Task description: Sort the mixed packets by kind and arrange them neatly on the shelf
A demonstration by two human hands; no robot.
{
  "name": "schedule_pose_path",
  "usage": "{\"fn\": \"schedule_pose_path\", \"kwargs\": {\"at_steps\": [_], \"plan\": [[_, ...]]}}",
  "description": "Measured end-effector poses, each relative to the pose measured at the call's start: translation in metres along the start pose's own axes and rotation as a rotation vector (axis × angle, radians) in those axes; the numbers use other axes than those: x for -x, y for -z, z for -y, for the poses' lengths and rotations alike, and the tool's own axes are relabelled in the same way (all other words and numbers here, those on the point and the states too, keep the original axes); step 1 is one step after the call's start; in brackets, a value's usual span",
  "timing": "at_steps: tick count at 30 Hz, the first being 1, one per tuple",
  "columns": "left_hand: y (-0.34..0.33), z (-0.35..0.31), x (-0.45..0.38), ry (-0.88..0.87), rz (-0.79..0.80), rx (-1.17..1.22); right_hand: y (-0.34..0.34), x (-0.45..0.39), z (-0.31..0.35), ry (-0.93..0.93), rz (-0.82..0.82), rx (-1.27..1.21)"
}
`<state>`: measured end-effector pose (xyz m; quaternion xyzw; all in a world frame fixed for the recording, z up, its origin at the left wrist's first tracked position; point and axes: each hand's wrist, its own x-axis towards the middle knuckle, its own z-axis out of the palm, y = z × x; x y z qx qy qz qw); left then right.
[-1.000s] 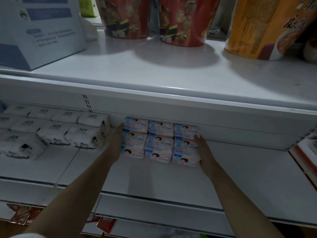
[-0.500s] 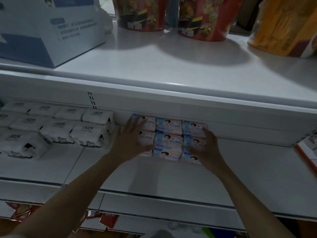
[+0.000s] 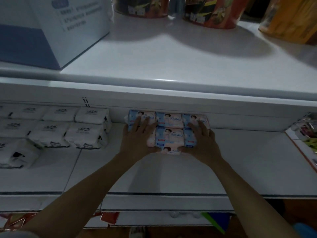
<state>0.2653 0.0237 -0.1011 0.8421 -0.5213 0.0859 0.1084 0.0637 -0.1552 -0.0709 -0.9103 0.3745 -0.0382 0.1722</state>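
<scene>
- Dim shop aisle, white metal shelf [image 3: 240, 162] with another white shelf above it holding a blue-white box [image 3: 42, 31] and red tubs [image 3: 211, 14].
- The blue-pink packs [image 3: 169, 133] read "240" in blue, with a kid's picture; other print is too blurry. White packs [image 3: 68, 127] sit grouped just to their left.
- Left hand [image 3: 137, 138] lies flat, fingers spread, on the left packs; right hand [image 3: 201, 140] does the same on the right. Block sits at the back wall, between and under both palms.
</scene>
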Motion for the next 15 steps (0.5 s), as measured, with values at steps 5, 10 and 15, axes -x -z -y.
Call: {"fn": "schedule_pose_path", "kwargs": {"at_steps": [5, 10, 15], "plan": [[0.005, -0.001, 0.001, 0.002, 0.102, -0.016, 0.009, 0.001, 0.000, -0.029, 0.120, 0.080], [0.033, -0.014, 0.009, 0.078, 0.156, -0.019, 0.040, 0.013, 0.014, -0.014, 0.188, 0.113], [0.068, -0.044, 0.014, 0.174, 0.178, -0.032, 0.080, 0.038, 0.041, 0.020, 0.050, -0.437]]}}
